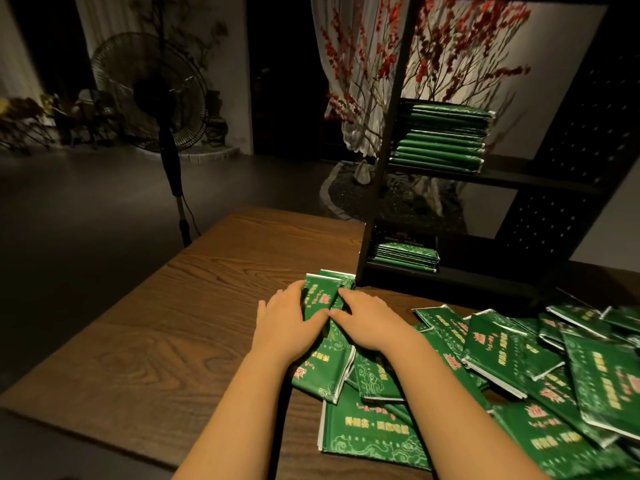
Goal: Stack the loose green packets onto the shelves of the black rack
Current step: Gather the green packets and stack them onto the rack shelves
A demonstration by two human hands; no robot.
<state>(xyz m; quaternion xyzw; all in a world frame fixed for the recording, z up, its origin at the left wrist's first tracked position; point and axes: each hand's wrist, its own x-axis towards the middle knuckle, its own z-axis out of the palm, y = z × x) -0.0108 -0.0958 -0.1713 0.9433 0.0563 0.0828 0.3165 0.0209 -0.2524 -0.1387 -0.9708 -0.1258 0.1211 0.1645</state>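
since both hands, left hand (pixel 290 320) & right hand (pixel 363 320), curl fingers round a small packet bundle (pixel 320 296), prob squaring it for the rack (pixel 388 140).

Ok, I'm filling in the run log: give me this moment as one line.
both hands grip small packet bundle on table | loose pile right | rack shelves part-filled

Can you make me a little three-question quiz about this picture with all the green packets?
1. True or false: both shelves of the tall black metal rack already hold stacked shiny green packets.
2. What are the left hand and right hand touching?
3. Where is the loose packet heap: A) floor, B) brown wooden table, C) chair?

Key: 1 true; 2 a small packet bundle; 3 B.
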